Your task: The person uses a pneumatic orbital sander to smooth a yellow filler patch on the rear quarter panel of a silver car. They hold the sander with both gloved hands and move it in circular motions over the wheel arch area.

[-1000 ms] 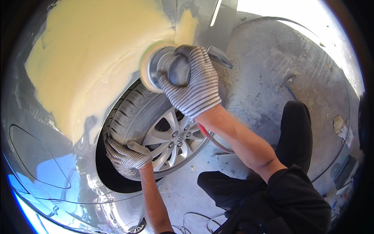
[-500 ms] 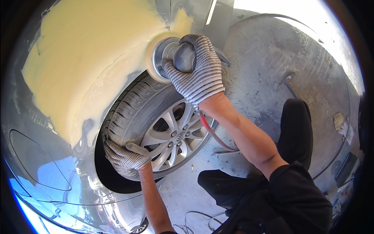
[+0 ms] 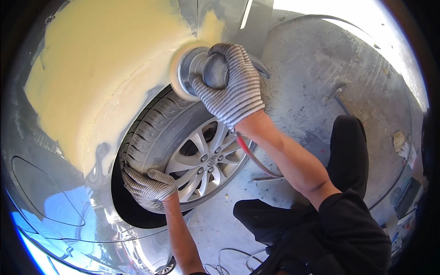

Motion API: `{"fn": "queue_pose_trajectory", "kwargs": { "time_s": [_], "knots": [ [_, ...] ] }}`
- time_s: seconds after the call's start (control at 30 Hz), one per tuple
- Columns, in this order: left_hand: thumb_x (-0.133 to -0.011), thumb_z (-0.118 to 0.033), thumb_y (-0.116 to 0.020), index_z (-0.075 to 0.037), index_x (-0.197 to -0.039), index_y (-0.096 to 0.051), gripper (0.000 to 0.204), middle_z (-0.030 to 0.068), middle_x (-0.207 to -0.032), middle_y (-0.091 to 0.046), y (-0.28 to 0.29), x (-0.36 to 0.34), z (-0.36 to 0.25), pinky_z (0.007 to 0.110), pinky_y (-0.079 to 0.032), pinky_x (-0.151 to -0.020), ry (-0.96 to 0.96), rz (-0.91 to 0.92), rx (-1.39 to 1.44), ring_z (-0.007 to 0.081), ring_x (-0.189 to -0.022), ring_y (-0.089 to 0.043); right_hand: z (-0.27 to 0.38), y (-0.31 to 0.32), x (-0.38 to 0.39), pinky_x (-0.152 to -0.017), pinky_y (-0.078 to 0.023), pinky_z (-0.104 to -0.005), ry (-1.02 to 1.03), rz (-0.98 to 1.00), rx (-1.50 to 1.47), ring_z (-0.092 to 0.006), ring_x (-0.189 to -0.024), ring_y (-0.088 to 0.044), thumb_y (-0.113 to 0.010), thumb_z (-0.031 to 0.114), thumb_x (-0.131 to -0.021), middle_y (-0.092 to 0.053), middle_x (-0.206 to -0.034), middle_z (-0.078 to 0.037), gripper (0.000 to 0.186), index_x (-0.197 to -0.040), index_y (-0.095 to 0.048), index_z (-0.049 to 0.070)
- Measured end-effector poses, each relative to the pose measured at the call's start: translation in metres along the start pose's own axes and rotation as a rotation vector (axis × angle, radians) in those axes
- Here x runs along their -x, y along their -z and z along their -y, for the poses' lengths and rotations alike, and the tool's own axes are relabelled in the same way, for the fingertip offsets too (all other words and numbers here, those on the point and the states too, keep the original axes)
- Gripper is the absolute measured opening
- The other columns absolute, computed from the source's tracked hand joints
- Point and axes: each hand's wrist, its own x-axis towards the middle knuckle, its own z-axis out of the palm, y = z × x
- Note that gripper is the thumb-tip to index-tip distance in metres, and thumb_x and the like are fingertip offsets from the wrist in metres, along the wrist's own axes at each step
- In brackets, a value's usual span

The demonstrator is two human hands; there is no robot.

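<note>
My right hand (image 3: 231, 82) in a striped knit glove is closed round a grey round sander (image 3: 214, 73), whose pad lies against the car panel at the upper front edge of the wheel arch, on yellowish filler (image 3: 91, 68). A red hose (image 3: 245, 150) runs from under that hand. Lower left, my left hand (image 3: 149, 184), also gloved, has its fingers curled over the tire (image 3: 158, 130) within the dark wheel well. Silver alloy spokes (image 3: 201, 142) show between my two arms.
The grey car body (image 3: 55, 197) fills the left side. Stained concrete floor (image 3: 316, 59) lies to the right, with a long hose, a crumpled scrap (image 3: 398, 142), dark items (image 3: 408, 197) and coiled cables (image 3: 229, 254) near my legs in black trousers.
Since one second ago the sander and my right hand have moved up and right along the arch edge, then slightly down in the last half second. My left hand stays on the tire.
</note>
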Motion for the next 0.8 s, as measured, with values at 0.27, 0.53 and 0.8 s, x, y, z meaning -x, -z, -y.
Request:
{"fn": "queue_pose_trajectory", "kwargs": {
  "time_s": [0.27, 0.53, 0.8],
  "knots": [
    [-0.108, -0.033, -0.042, 0.012, -0.148, -0.05, 0.061, 0.0357, -0.141, -0.058, 0.0, 0.001, -0.001, 0.066, -0.05, -0.105, 0.003, 0.011, -0.013, 0.0533, -0.126, -0.061, -0.003, 0.0, 0.003, -0.089, -0.065, -0.047, 0.027, 0.0, -0.006, -0.0395, -0.104, -0.074, -0.092, 0.033, -0.078, -0.066, -0.119, -0.021, 0.064, -0.125, -0.062, 0.001],
    [-0.109, -0.032, -0.041, 0.012, -0.149, -0.05, 0.06, 0.0359, -0.141, -0.058, 0.001, 0.0, -0.002, 0.066, -0.05, -0.105, 0.007, 0.015, -0.008, 0.053, -0.126, -0.061, -0.002, 0.003, 0.0, -0.089, -0.064, -0.0461, 0.016, 0.009, 0.0, -0.0393, -0.102, -0.074, -0.092, 0.033, -0.079, -0.067, -0.117, -0.021, 0.061, -0.123, -0.063, 0.001],
    [-0.109, -0.032, -0.04, 0.012, -0.149, -0.049, 0.06, 0.0361, -0.142, -0.057, 0.003, -0.001, -0.003, 0.066, -0.05, -0.106, 0.006, 0.026, -0.005, 0.0531, -0.126, -0.06, -0.003, 0.006, -0.002, -0.091, -0.064, -0.0464, -0.016, 0.04, -0.002, -0.0384, -0.105, -0.074, -0.092, 0.032, -0.079, -0.067, -0.118, -0.022, 0.061, -0.123, -0.063, 0.002]
  ]
}}
